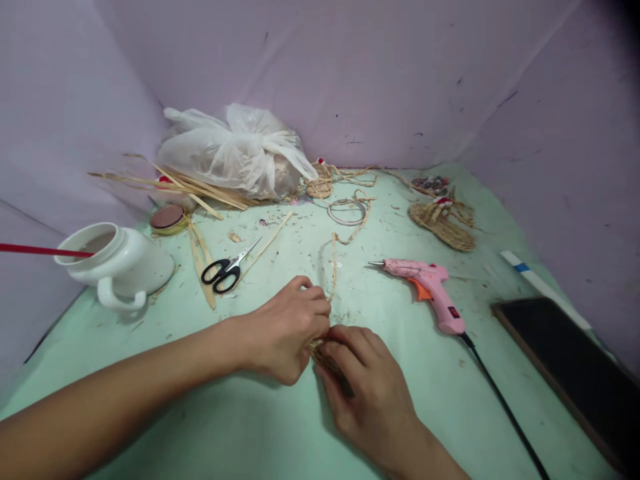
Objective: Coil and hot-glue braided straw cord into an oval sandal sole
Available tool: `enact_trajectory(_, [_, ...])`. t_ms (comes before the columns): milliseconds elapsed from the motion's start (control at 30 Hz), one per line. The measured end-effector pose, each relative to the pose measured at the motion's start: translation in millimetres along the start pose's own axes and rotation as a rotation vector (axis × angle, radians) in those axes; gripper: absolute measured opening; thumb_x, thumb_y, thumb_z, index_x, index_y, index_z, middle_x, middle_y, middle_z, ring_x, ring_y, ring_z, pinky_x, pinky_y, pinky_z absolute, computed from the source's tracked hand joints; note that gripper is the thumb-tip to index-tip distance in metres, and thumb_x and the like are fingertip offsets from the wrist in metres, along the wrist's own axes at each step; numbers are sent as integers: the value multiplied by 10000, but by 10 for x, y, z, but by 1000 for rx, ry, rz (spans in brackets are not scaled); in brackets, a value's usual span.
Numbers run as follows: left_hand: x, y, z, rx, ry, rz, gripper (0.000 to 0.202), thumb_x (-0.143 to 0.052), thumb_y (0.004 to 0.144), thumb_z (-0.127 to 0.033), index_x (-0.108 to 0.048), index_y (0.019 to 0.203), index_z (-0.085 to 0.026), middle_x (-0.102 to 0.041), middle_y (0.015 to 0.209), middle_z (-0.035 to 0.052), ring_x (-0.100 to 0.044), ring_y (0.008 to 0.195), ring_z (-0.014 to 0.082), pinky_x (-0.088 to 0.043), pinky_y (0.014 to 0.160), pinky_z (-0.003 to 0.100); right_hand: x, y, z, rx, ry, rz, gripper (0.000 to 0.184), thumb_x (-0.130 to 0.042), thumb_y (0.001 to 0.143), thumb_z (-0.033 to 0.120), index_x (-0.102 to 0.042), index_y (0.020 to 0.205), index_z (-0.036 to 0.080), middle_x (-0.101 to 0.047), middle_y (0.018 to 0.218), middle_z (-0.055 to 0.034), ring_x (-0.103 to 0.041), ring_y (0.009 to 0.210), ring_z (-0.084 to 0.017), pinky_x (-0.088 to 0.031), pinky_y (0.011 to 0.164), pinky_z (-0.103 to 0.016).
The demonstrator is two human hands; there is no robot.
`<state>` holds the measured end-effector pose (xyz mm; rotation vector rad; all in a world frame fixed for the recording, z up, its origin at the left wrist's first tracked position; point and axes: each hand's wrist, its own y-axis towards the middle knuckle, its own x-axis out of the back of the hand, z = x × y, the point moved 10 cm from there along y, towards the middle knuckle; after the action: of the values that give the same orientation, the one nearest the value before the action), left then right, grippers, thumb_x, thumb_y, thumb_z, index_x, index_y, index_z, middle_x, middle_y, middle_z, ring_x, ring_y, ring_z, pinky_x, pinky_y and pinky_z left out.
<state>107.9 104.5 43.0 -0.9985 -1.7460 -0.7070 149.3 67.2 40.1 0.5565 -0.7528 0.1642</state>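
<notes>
I am watching a small coil of braided straw (324,357) lying on the green surface (240,427), left of the pink glue gun (430,285) and nearer to me. My left hand (287,330) and right hand (367,393) are both pinching it, fingers (315,310) pressed together on its edge. Its loose braid (333,267) is running away past the hands, left of the gun's nozzle, and black scissors (223,273) are lying farther left of the gun.
</notes>
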Motion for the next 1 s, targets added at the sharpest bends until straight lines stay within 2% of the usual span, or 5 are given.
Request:
enact_trajectory(167, [10, -62, 24, -2, 8, -24, 214, -551, 613, -120, -587, 818, -171, -608, 790, 49, -510, 831, 221, -321, 874, 430, -32, -23, 101, 95, -100, -7, 200, -543, 789, 87, -639, 957, 139, -648, 914, -106, -559, 802, -210, -500, 668, -344])
enact_trajectory(433, [7, 3, -11, -84, -12, -25, 120, -566, 530, -96, -538, 600, -188, -579, 690, 26, -487, 763, 196, -318, 892, 431, -154, 44, 127, 86, -218, 89, 166, -507, 768, 90, -664, 797, 136, -625, 759, -101, -517, 708, -227, -491, 562, -366])
enact_trajectory(633, [-15, 51, -61, -140, 36, -17, 91, -554, 522, -103, -511, 546, -181, -519, 645, 20, -458, 733, 182, -332, 875, 423, -61, -6, 115, 87, -150, -28, 137, -535, 789, 84, -655, 823, 141, -627, 740, -87, -532, 709, -206, -499, 583, -335])
enact_trajectory(767, [-29, 50, -63, -147, 41, -10, 80, -553, 539, -109, -511, 537, -177, -506, 644, 14, -450, 729, 172, -341, 866, 404, -67, 20, 105, 77, -113, -46, 148, -521, 786, 71, -639, 730, 142, -603, 672, -77, -518, 679, -197, -497, 566, -326])
enact_trajectory(1000, [5, 13, -59, -125, 14, 2, 96, -544, 569, -79, -542, 580, -175, -558, 687, 21, -486, 777, 183, -342, 859, 402, -27, 4, 120, 93, -95, -58, 135, -524, 790, 68, -640, 809, 135, -615, 711, -82, -530, 712, -201, -504, 592, -333])
